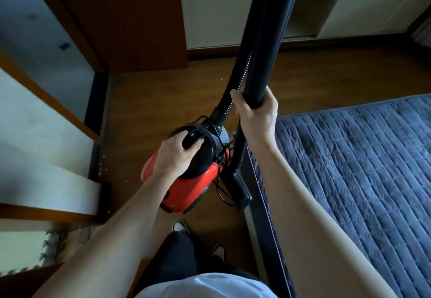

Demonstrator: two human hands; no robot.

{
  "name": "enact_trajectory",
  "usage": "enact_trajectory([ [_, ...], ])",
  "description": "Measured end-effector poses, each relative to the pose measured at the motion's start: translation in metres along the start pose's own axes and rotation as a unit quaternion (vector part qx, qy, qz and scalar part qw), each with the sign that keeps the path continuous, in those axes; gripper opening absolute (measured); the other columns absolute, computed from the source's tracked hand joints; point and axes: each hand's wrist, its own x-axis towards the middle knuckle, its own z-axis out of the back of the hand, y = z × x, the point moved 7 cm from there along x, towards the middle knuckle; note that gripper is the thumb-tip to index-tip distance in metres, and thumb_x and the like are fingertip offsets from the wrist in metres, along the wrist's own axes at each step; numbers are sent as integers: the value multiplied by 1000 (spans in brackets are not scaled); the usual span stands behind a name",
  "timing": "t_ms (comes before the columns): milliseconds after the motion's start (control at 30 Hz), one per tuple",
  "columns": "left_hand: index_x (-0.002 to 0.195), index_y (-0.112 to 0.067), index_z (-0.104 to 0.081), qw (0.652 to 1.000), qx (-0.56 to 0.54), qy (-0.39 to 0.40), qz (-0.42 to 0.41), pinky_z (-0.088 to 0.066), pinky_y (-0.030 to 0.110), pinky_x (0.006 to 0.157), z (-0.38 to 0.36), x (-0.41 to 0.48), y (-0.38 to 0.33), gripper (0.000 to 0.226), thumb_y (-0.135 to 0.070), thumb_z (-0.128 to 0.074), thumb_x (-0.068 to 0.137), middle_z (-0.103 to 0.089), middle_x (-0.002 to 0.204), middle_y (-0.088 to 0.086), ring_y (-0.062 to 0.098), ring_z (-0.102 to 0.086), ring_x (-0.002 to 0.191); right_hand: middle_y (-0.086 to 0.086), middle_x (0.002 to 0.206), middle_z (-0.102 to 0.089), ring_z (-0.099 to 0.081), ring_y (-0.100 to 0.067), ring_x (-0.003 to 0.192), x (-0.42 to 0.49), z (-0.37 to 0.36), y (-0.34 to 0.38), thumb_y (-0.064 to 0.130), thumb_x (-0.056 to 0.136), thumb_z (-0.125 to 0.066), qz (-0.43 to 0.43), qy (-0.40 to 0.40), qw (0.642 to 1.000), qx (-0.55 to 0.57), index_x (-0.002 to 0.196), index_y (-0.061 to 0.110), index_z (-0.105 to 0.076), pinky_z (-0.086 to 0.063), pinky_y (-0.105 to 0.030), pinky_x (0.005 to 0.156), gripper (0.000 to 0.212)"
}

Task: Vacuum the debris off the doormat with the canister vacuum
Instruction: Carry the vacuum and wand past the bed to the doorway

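Clasping black wand [263, 48] in right grip [255, 113]; clutching top handle [194, 138] of red-and-black canister vacuum [193, 188] in left grip [175, 157], long axis away from camera, hose [242, 73] end farthest.

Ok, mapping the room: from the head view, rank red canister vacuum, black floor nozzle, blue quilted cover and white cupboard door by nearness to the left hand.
1. Red canister vacuum: left hand grips its handle.
2. Black floor nozzle: just right.
3. Blue quilted cover: farther right.
4. White cupboard door: far ahead.
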Motion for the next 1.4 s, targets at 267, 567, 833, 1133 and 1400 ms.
enact_trajectory([
  [267, 76, -21, -59, 1000, -5, -19, -3, -46, 30, 61, 7, 115, 26, 34, -50, -62, 93, -65, 71, -7, 14, -63, 66, -2, 65, -55, -51, -15, 59, 101, -62, -30, 3, 90, -73, -2, 8, 1000, 2, 73, 24, -54, -46, -23, 56, 33],
  [567, 91, -15, -64, 998, -25, 58, -24, -44, 22, 71, 27, 306, 50, 36, -50, -60, 95, -67, 86, -7, 10, -59, 79, -28, 75, -58, -53, -40, 66, 253, -167, -69, 7, 88, -75, -18, -22, 999, -40, 77, 3, -54, -48, -38, 59, 24],
  [833, 99, -18, -66, 996, -24, 82, -30, -49, 28, 75, 43, 434, 57, 44, -60, -56, 92, -68, 93, -5, 14, -63, 89, 0, 69, -58, -53, -8, 60, 359, -210, -74, -2, 90, -72, -6, -58, 998, -10, 77, 16, -59, -46, -17, 60, 26],
  [1133, 78, -20, -60, 991, -48, 109, -65, -49, 30, 64, 18, 552, 27, 35, -52, -60, 93, -63, 73, -10, 10, -64, 74, -5, 68, -58, -54, -16, 60, 461, -205, -107, 4, 90, -75, -6, -103, 994, -23, 76, 21, -59, -47, -20, 58, 27],
  [1400, 73, -28, -55, 982, -50, 136, -120, -52, 30, 66, -49, 686, -38, 30, -47, -62, 95, -63, 72, -9, 8, -64, 73, 0, 65, -52, -47, -5, 57, 593, -167, -148, 0, 89, -75, -4, -124, 992, -26, 74, 13, -53, -42, -14, 56, 29],
])
